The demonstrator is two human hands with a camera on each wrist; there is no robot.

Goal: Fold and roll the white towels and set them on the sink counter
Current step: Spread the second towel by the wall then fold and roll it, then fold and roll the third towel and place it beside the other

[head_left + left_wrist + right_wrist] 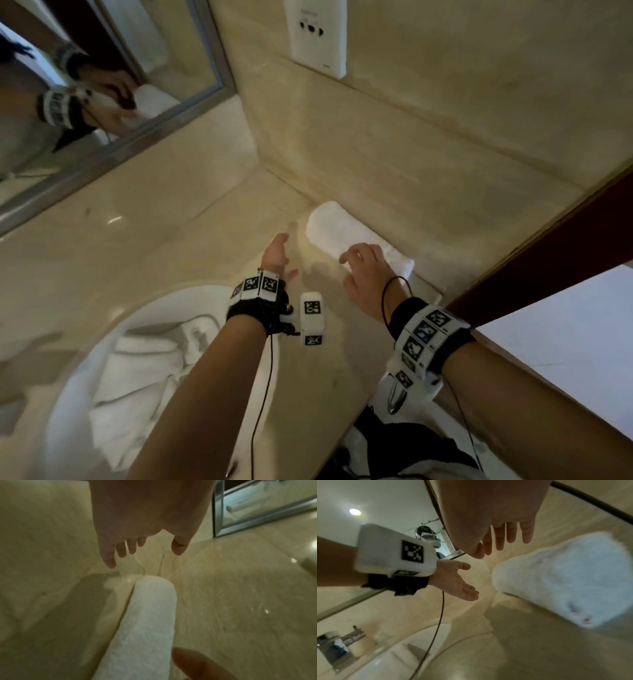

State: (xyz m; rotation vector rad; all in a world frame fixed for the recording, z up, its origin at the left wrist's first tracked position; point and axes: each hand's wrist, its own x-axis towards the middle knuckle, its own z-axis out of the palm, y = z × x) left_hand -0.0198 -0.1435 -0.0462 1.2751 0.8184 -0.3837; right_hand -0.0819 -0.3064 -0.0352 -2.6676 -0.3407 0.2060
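A rolled white towel (346, 233) (147, 622) (565, 577) lies on the beige marble counter (191, 246) against the side wall, near the corner. My right hand (363, 270) (506, 538) hovers just over the near end of the roll with straight, spread fingers and holds nothing. My left hand (277, 257) (142, 550) (462, 582) is open, palm turned toward the roll, a short way to its left and apart from it. More white towels (144, 370) lie crumpled in the round sink basin (171, 301).
A framed mirror (113, 144) lines the back wall at left. A white wall socket plate (317, 34) hangs above the roll. A chrome tap (346, 639) stands behind the basin. A dark wooden door frame (555, 246) borders the counter on the right.
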